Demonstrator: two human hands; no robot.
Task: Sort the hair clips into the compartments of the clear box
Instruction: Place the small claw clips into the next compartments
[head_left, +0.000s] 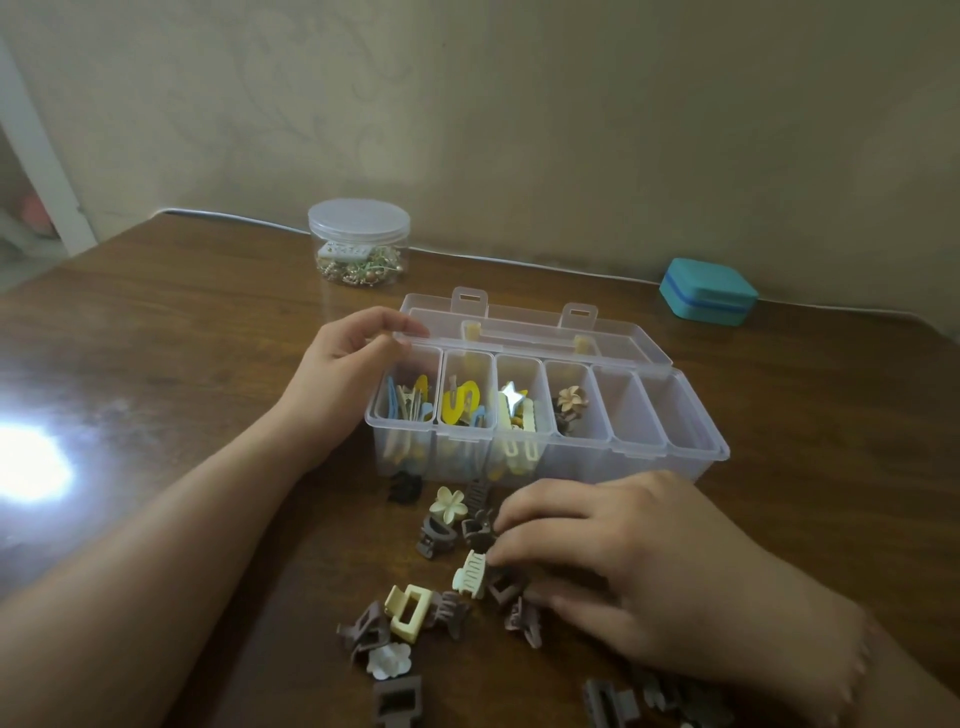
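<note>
Fingers of the left hand (347, 347) pinch the clear box (545, 415) rim to steady it; the right hand (597, 551), curled, picks among loose hair clips (415, 613) nearby.

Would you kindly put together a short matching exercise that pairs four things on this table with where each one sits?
Things:
1. round clear jar
2. teal case
3. tan flower clip
4. cream flower clip

Places:
A. on the table in front of the clear box, among the loose clips
B. far right, near the wall
C. inside the fourth compartment from the left
D. behind the left hand, near the wall

Pairs: 1-D, 2-B, 3-C, 4-A
</note>
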